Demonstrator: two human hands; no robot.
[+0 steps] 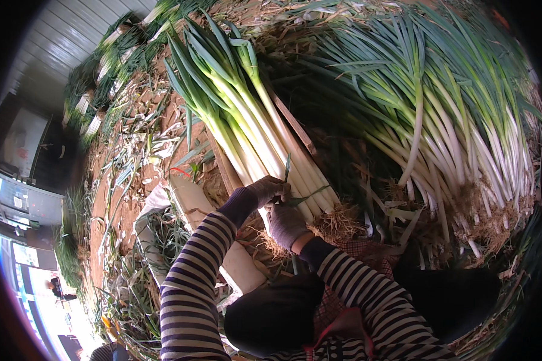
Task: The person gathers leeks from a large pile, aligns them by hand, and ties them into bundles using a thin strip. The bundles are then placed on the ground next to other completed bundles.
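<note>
A bundle of large green onions (253, 131) lies before me, leaves pointing away and roots (336, 222) towards me. My gloved left hand (267, 189) and gloved right hand (287, 223) meet over its white stalks near the root end. Both hands' fingers pinch a narrow green leaf strip (314, 194), which runs across the stalks. One end of it pokes up above my left fingers. How the strip passes under the bundle is hidden. Wooden bars (291, 119) flank the bundle on either side.
To the right lies a large heap of loose green onions (451, 135), roots nearest me. More bundles (104, 76) lie at the upper left. Leaf scraps (135, 135) litter the brown ground. A pale beam (241, 266) lies left of my knees. A person (58, 286) is far off left.
</note>
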